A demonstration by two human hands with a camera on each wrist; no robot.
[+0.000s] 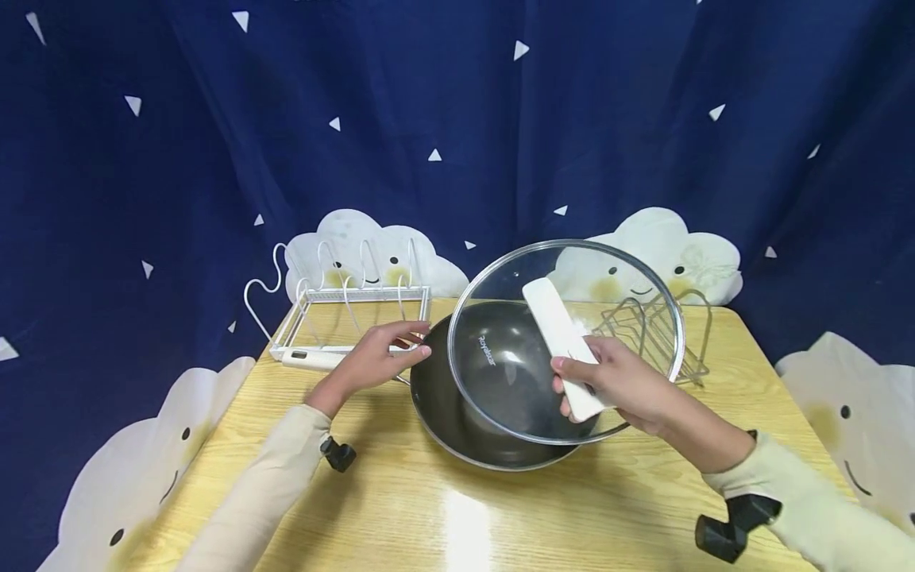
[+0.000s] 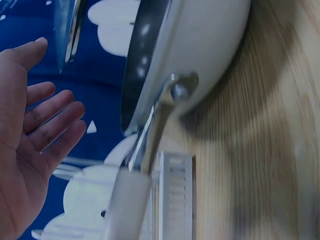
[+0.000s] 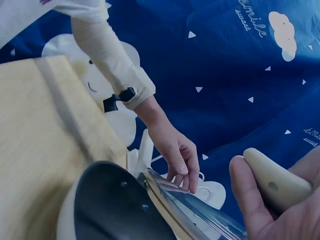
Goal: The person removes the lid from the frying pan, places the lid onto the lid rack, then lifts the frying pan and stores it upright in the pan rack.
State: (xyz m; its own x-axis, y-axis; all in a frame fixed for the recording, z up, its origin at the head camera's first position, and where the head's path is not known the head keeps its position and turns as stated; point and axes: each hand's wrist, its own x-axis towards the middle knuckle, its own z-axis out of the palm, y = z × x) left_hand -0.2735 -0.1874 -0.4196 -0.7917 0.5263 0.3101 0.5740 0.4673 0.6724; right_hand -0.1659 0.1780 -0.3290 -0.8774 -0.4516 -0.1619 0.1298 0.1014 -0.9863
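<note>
A large glass pan lid (image 1: 493, 290) with a metal rim is held tilted over the dark wok (image 1: 446, 425) on the table. My right hand (image 1: 625, 381) grips the lid's long white handle (image 1: 554, 330), thumb across it. At the wok's left side, my left hand (image 1: 375, 357) hovers above its white handle (image 1: 310, 359). In the left wrist view the left hand's palm (image 2: 22, 165) faces the camera, fingers loosely bent with nothing in them, beside the lid's edge (image 2: 70, 35). The wok's riveted inner wall (image 3: 120, 200) shows in the right wrist view.
Behind the wok handle stands a white wire rack (image 1: 364, 295) with upright loops. A second wire rack (image 1: 708, 327) is at the back right, partly seen through the glass. The wooden table (image 1: 386, 508) ends at a dark blue curtain (image 1: 457, 95).
</note>
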